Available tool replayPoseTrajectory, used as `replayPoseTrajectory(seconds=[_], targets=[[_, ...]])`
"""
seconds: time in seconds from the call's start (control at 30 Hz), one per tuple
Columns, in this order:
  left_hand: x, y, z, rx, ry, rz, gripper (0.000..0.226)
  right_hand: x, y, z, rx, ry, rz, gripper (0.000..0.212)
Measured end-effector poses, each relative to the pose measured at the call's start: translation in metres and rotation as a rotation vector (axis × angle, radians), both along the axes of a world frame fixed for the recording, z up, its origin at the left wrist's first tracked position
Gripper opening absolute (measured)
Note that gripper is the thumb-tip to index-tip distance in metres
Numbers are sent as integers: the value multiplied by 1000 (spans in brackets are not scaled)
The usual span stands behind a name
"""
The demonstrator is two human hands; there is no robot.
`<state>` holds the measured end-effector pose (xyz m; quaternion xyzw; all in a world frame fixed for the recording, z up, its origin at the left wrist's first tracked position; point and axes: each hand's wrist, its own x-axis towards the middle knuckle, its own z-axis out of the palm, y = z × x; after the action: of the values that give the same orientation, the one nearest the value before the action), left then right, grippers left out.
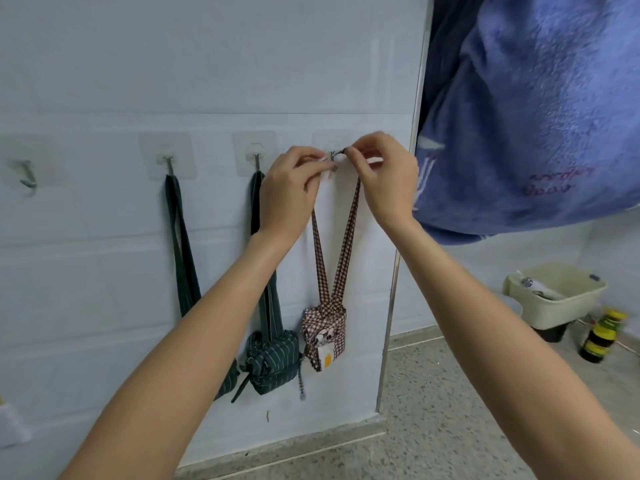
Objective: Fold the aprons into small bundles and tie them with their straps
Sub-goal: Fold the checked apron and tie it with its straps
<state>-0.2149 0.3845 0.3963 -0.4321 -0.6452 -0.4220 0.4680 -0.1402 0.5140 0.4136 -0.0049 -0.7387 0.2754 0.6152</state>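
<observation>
Nearest, two bare forearms reaching up and away toward a white tiled wall (pixel 104 81). Left hand (pixel 291 192) with fingers curled, pinching the checked strap (pixel 317 251) at its top; right hand (pixel 384 178) likewise pinching the strap's loop just beside the fourth hook (pixel 332 159), thumb and forefinger closed on it. Below, hanging plumb, the checked apron bundle (pixel 323 332): long axis vertical, two strap runs spreading upward in a narrow V from the knot on the bundle's top, a white and orange patch facing out at the bottom. Just left and touching or nearly so, a green striped bundle (pixel 273 358), hung by its own strap from the third hook (pixel 257 161), partly hidden behind the left forearm. Farther left, another green striped apron strap (pixel 181 244) on the second hook (pixel 169 164), its lower end hidden by the forearm, and a bare hook (pixel 28 178) near the left edge. At upper right, a blue fleece cloth (pixel 533 109) hanging close by the right hand, overlapping the wall's metal corner trim (pixel 389 306). Farthest, on the speckled floor (pixel 450 393), a beige tub (pixel 557 296) and dark bottles (pixel 602 336) with yellow labels.
</observation>
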Motion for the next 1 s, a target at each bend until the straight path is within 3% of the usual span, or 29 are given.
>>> replayPoseTrajectory(seconds=[0.2,0.37,0.5,0.6,0.7,0.8,0.9,1.0], targets=[[5,5,-2,-93,-19,120,21,-10,7,-12,90,-108,-131,8],[11,-5,-22,-172,-168,65,30,-7,-4,-37,29,-214,11,7],[25,-15,-41,-200,-301,-60,24,4,-13,-58,-83,-260,174,8],[43,-29,-80,-301,-420,-7,21,17,-9,-110,-235,-337,284,7],[57,-40,-128,-555,-566,74,40,29,-4,-176,-372,-464,309,20],[65,-40,-167,-805,-664,135,61,40,-8,-232,-356,-670,310,30],[67,-34,-184,-841,-676,134,56,43,-15,-255,-285,-732,380,43],[65,-31,-193,-780,-682,140,44,41,-18,-260,-277,-699,301,36]])
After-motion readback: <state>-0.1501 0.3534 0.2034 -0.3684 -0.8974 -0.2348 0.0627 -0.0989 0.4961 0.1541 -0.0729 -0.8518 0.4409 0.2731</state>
